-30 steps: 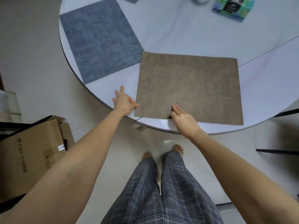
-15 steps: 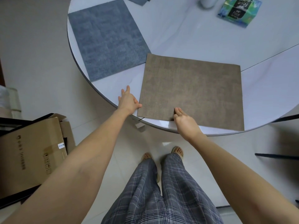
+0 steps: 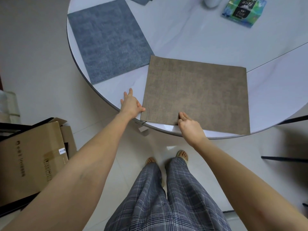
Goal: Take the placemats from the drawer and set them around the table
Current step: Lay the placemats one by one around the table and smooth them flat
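Table [image 3: 191, 35]: round, white, carrying the mats. Grey mat [image 3: 108, 40] is lying flat at the left edge. Brown mat [image 3: 196, 92] is lying flat at the near edge, its near right corner reaching the rim.

Step in hand, as judged: squaring the brown mat in its place.

Left hand [image 3: 130, 104] is resting on the table with fingers spread, thumb touching the mat's near left corner. Right hand [image 3: 190, 125] is pressing fingertips on the mat's near edge; not gripping.

Next move likely calls for a small push inward, then releasing and fetching another mat.

Pale tiled floor [image 3: 41, 67], cardboard box [image 3: 31, 157]
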Tool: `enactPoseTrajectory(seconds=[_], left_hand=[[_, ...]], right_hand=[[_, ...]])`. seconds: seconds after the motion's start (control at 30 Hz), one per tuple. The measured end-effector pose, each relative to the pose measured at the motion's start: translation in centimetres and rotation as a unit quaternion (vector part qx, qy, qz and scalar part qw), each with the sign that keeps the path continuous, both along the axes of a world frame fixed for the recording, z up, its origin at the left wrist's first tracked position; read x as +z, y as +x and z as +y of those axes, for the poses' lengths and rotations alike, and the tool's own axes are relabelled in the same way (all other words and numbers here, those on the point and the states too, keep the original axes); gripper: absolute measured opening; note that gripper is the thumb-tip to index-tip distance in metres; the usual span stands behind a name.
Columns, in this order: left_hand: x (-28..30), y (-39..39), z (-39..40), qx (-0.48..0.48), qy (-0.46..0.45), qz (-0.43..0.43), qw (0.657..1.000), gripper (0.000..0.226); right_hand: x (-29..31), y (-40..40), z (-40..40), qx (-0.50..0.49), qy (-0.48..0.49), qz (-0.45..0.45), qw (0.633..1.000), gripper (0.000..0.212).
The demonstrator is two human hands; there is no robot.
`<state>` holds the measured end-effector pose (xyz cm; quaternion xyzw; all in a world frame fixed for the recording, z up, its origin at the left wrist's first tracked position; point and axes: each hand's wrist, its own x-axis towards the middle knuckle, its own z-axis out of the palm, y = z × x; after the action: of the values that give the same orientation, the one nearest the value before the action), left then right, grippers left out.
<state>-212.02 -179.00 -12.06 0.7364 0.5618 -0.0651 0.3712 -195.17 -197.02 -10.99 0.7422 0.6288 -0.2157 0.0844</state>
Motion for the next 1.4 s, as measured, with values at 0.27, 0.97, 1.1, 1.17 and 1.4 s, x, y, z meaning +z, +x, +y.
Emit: enactPoseTrajectory(seconds=[0.27, 0.97, 1.1, 1.17, 1.4], left_hand=[[0.1, 0.1, -0.3, -0.008, 0.017, 0.014, 1.0, 0.019], [2.3, 18.9, -13.4, -0.256, 0.02, 0.084, 0.963, 0.118], [0.3, 22.5, -16.9, -0.266, 0.003, 0.129, 0.955, 0.118], [-0.2, 22.9, -17.4, -0.261, 0.017, 0.148, 0.954, 0.118], [-0.6, 22.9, -17.6, -0.256, 0.022, 0.149, 0.955, 0.115]], right_hand=[[-0.4, 0.5, -0.3, 0.004, 0.011, -0.01, 1.0, 0.032], [0.1, 18.7, -9.0, -0.428, 0.135, 0.047, 0.892, 0.041], [-0.6, 22.4, -10.1, -0.47, 0.069, 0.115, 0.872, 0.027], [-0.9, 22.9, -9.8, -0.483, 0.068, 0.153, 0.86, 0.04], [-2.4, 24.5, -9.7, -0.576, 0.041, 0.267, 0.771, 0.019]])
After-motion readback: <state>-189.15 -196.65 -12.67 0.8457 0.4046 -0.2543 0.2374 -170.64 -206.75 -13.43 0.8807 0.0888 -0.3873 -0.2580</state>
